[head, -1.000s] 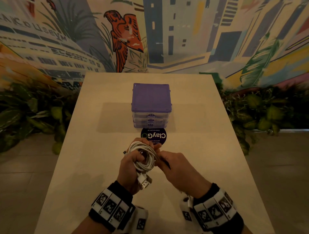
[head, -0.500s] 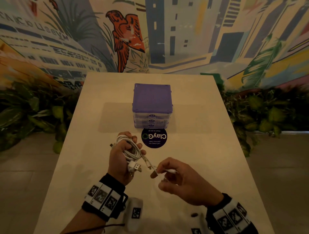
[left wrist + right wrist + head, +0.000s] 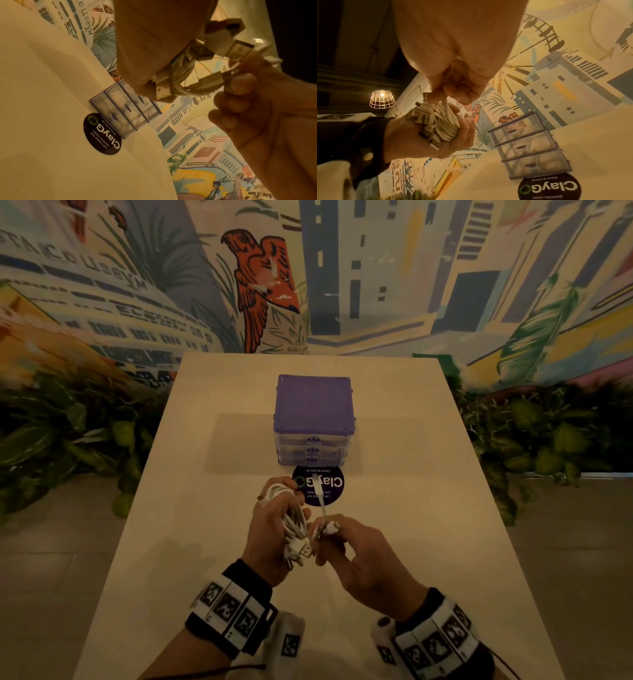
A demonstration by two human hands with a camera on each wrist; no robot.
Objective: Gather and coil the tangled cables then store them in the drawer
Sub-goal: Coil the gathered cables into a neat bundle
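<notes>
Pale beige tabletop (image 3: 394,542) under a painted city mural, bearing a small clear plastic three-drawer chest with a purple lid (image 3: 314,405), all drawers closed, well beyond the fingertips. Just short of it, left hand (image 3: 274,529) clenched round a bundle of coiled white USB cables (image 3: 294,522). Right hand (image 3: 359,559) pinching one loose white cable end (image 3: 330,527) just beside that bundle. Best to wrap this tail snugly, tuck the plug under a loop, keep left grip firm, then free right fingers for a drawer.

Hands w/ cables near table's front, drawers behind
Drawer unit (image 3: 314,419) on table (image 3: 411,508) centre; round sticker (image 3: 329,491) just in front. Left hand (image 3: 274,529) w/ cable bundle (image 3: 291,518) nearer still, right hand (image 3: 359,556) just right of it, touching
</notes>
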